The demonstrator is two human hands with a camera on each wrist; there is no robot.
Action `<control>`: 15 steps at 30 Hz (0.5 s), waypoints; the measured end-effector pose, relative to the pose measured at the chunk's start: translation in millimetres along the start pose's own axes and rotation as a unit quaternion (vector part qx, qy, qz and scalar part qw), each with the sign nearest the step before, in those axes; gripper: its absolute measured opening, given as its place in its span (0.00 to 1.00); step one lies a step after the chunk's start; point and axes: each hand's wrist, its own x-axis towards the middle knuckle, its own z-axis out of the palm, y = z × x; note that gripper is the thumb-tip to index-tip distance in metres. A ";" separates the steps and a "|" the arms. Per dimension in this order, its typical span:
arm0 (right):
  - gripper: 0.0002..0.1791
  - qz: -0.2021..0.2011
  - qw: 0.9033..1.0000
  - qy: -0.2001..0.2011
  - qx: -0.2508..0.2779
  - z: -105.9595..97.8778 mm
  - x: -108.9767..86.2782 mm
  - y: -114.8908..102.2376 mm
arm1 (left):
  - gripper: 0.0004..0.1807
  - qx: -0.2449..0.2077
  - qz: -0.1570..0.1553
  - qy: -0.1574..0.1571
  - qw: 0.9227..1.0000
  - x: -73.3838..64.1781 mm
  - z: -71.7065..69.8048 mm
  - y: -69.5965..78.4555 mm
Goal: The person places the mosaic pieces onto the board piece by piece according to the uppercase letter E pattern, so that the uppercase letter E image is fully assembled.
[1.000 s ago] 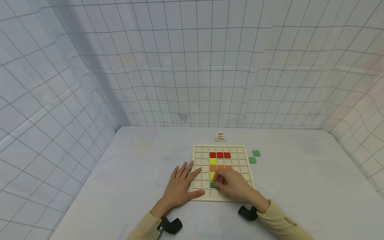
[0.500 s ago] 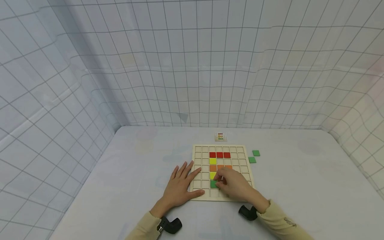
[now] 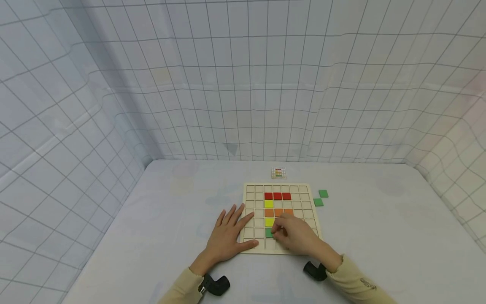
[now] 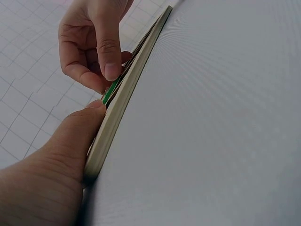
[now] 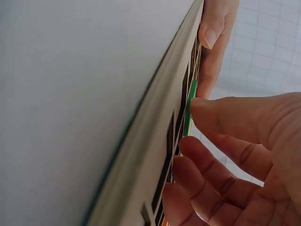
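Note:
The pale grid board (image 3: 306, 205) lies on the table. My left hand (image 3: 225, 238) rests at its left side, fingers spread, fingertips and thumb over the edge. My right hand (image 3: 298, 237) bends over the lower part of the board, thumb and fingertips pinching the right edge of a green square tile (image 3: 268, 232). This tile sits at a lower cell, below a yellow tile (image 3: 269, 222). In the right wrist view my thumb touches the green tile (image 5: 192, 92), and the other fingers curl close to the board. The cells under my right hand are hidden.
Red tiles (image 3: 277, 196), another yellow tile (image 3: 268, 204) and orange tiles (image 3: 269, 213) occupy higher cells. Two loose green tiles (image 3: 323, 193) lie right of the board. A small card with a coloured grid pattern (image 3: 279, 173) lies behind it. Grid-patterned curtains (image 3: 243, 105) enclose the table.
The green tile under my right fingertips was tilted and darker a second ago; now it lies flatter in its cell. My right hand has barely shifted; my left hand stays put.

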 end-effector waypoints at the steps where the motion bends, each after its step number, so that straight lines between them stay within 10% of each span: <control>1: 0.06 -0.003 1.000 0.000 0.002 0.0 -0.1 0.1 | 0.44 -0.001 -0.001 -0.001 1.000 -0.1 -0.1 -0.1; 15: 0.02 -0.006 0.998 -0.008 0.060 -18.1 -12.0 22.6 | 0.45 -0.002 -0.012 -0.015 1.000 -0.2 -1.3 1.0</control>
